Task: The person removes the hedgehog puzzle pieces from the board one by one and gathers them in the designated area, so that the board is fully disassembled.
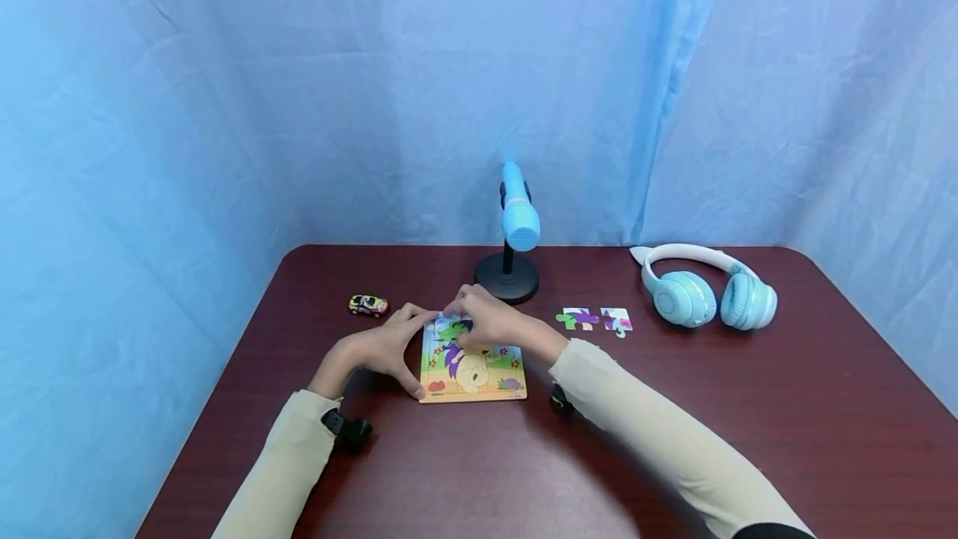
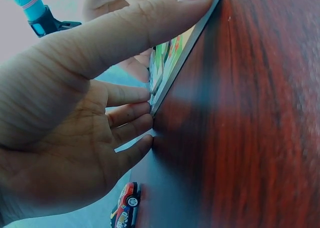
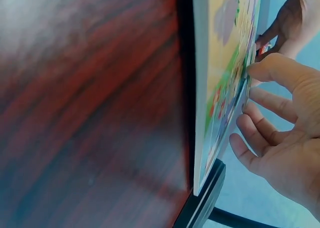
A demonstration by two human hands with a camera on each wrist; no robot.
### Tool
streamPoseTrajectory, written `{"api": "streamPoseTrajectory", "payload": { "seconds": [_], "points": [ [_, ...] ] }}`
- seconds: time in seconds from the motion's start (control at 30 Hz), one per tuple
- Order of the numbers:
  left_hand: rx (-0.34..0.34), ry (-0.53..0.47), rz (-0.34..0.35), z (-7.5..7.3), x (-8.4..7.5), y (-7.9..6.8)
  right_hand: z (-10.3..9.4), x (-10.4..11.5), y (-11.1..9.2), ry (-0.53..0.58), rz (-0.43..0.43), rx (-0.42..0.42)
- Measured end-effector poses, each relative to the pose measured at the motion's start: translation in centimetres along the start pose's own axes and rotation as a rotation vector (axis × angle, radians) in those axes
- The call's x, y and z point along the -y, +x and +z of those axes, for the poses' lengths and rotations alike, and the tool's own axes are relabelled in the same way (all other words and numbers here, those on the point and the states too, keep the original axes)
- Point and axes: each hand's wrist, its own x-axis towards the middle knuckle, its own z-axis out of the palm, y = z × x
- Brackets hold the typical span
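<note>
A jigsaw puzzle board (image 1: 479, 385) with a cartoon picture and a tan border lies flat on the table. My left hand (image 1: 385, 348) spans its left side, the thumb on the near corner and fairly straight fingers touching the far one. Over the board's upper part, my right hand (image 1: 486, 318) pinches a puzzle piece (image 3: 247, 96) between thumb and fingers; the fingers hide much of that piece. Two loose jigsaw pieces (image 1: 578, 318) lie on the table right of the board.
Behind the board stands a blue microphone (image 1: 520, 219) on a round black base (image 1: 507, 277). A small toy car (image 1: 368, 305) sits to the left, beyond my left hand. Cat-ear headphones (image 1: 684, 298) lie at the back right of the dark red table (image 1: 449, 472). Blue curtains (image 1: 449, 90) surround it.
</note>
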Motion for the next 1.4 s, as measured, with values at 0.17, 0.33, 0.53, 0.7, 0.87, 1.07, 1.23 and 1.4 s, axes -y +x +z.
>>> {"api": "streamPoseTrajectory", "payload": {
  "seconds": [0.17, 0.33, 0.53, 0.7, 0.87, 1.07, 1.23, 1.4],
  "points": [
    [-0.002, 0.0, -0.005, 0.0, 0.2, 0.1, -0.7, -0.5, -0.6, -0.003, -0.001, -0.022],
    [0.013, 0.017, -0.007, -0.1, 0.3, 0.1, -1.6, -1.4, -1.6, -0.013, -0.025, -0.042],
    [0.01, 0.038, -0.004, -0.1, 0.6, 0.0, -2.6, -3.1, -3.2, 0.001, -0.045, -0.084],
    [0.002, 0.044, -0.012, -0.1, 0.6, 0.0, -3.3, -4.7, -4.8, -0.05, -0.052, -0.106],
    [0.002, 0.043, -0.015, -0.1, 0.7, 0.1, -3.6, -6.5, -6.3, -0.082, -0.017, -0.136],
    [0.008, 0.041, -0.008, -0.1, 0.6, 0.2, -3.7, -8.2, -7.7, -0.104, 0.004, -0.155],
    [0.007, 0.033, -0.001, -0.1, 0.6, 0.2, -3.8, -9.2, -8.3, -0.11, 0.029, -0.151],
    [0.008, 0.033, 0.003, 0.0, 0.7, 0.2, -3.9, -9.7, -8.6, -0.105, 0.033, -0.142]
  ]
}}
